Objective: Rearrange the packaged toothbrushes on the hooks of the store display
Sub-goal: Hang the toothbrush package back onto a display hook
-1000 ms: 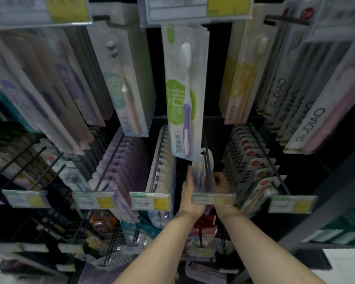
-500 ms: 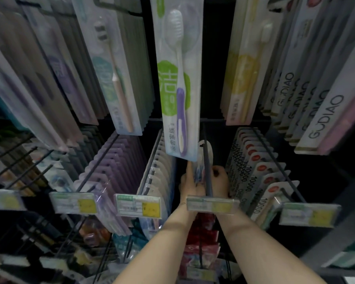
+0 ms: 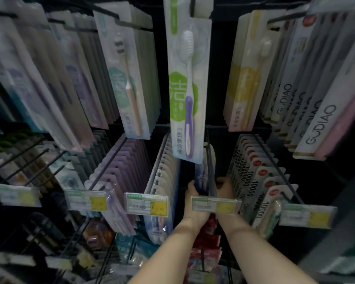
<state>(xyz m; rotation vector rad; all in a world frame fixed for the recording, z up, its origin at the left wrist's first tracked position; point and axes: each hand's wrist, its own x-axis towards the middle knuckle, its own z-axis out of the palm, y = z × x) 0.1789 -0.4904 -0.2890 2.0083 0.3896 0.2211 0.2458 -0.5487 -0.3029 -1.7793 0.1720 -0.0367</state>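
Clear-plastic toothbrush pack (image 3: 203, 173) is hanging from the hook (image 3: 210, 160), which is running twelve-to-six. We are pressing our left hand (image 3: 194, 210) on the pack's nine o'clock face, grip unclear, and curling our right hand (image 3: 225, 187) round its three o'clock edge, both equally near.

At 5 o'clock a price label (image 3: 216, 204) is hiding much of the left hand (image 3: 190, 192) and right hand (image 3: 225, 186), so their grip on the toothbrush pack (image 3: 203, 177) is going unseen. At 7 o'clock the lower packages (image 3: 96, 236) are blurring beyond reading.
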